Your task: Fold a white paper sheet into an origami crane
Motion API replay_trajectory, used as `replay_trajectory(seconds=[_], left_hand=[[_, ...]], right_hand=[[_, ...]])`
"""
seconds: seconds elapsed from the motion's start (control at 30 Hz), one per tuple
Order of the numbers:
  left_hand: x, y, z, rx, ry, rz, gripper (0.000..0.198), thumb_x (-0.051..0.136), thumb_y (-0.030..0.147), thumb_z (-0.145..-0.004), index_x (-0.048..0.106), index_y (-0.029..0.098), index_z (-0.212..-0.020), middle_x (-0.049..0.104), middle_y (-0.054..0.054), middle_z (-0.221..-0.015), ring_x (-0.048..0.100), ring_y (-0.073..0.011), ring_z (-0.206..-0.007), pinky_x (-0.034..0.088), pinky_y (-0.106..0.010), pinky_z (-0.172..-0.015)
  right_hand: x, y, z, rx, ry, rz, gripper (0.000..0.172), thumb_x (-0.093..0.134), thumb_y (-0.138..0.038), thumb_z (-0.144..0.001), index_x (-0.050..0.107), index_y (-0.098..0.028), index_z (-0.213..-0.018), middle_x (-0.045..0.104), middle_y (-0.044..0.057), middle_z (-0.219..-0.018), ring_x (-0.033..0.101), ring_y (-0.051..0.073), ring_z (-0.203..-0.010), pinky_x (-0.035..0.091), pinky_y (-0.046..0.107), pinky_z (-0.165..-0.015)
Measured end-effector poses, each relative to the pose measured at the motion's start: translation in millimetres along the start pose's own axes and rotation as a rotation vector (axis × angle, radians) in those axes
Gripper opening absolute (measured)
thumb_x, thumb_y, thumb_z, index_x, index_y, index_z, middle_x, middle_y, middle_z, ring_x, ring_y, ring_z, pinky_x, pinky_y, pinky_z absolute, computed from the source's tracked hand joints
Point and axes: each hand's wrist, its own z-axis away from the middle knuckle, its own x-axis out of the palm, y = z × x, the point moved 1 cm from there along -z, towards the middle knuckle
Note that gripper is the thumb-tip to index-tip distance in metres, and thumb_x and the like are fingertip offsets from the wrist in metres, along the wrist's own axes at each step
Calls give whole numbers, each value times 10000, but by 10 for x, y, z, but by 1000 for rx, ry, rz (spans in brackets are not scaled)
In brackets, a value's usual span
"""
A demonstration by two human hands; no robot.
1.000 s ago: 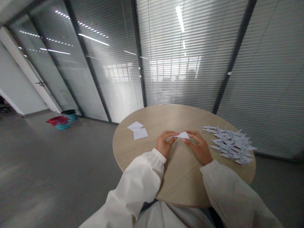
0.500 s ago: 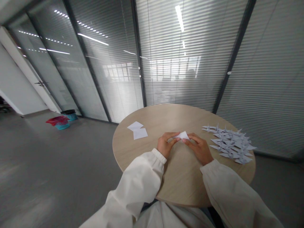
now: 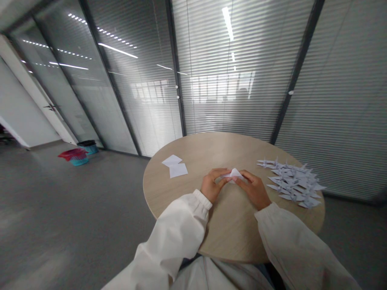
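Left hand [image 3: 212,185], right hand [image 3: 254,189]: grip pinched on folded paper [image 3: 236,173], well inside table [image 3: 223,149] edge.

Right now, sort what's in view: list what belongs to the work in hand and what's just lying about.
Likely part of the work:
folded white paper, held between left hand and right hand
loose white paper sheets
origami cranes
round table, as work surface

Apparently just about:
red-lined blue wastebasket
black-topped blue wastebasket

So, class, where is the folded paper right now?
In the head view, the folded paper is held between the left hand and right hand, left of the pile of paper shapes.
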Motion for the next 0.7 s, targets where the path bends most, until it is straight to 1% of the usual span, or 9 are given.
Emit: replay_trajectory(seconds=[0.17, 0.4, 0.53, 0.7], left_hand=[[-25, 16, -2, 42, -27, -76, 240, 596, 304, -778, 668, 237, -996, 682, -54, -978, 603, -182, -922, 444, -336, -869], [-45, -5, 15, 144, -4, -131, 239, 584, 291, -789, 665, 225, -1004, 685, -59, -975, 617, -187, -897, 446, -334, -843], [-50, 7, 15, 176, 2, -149, 251, 574, 285, -797, 654, 226, -1027, 677, -64, -1000, 608, -186, -928, 442, -341, -858], [-43, 18, 5, 160, 5, -138, 228, 584, 298, -788, 670, 234, -989, 682, -57, -982, 572, -195, -997, 437, -365, -885]], right_hand=[[16, 16, -6, 25, -23, -29, 263, 555, -421, -760, 647, -190, -844, 653, 29, -825, 581, 191, -801, 452, 277, -729], [39, 74, -10, 45, -40, -122, 271, 574, -435, -754, 665, -193, -835, 663, 19, -814, 596, 195, -783, 461, 279, -697], [39, 43, -9, 49, -50, -167, 284, 572, -436, -756, 665, -184, -850, 672, 44, -850, 600, 215, -824, 466, 294, -705], [40, 0, -10, 48, -23, -191, 252, 592, -422, -746, 670, -193, -819, 674, 26, -841, 609, 206, -828, 460, 286, -727]])
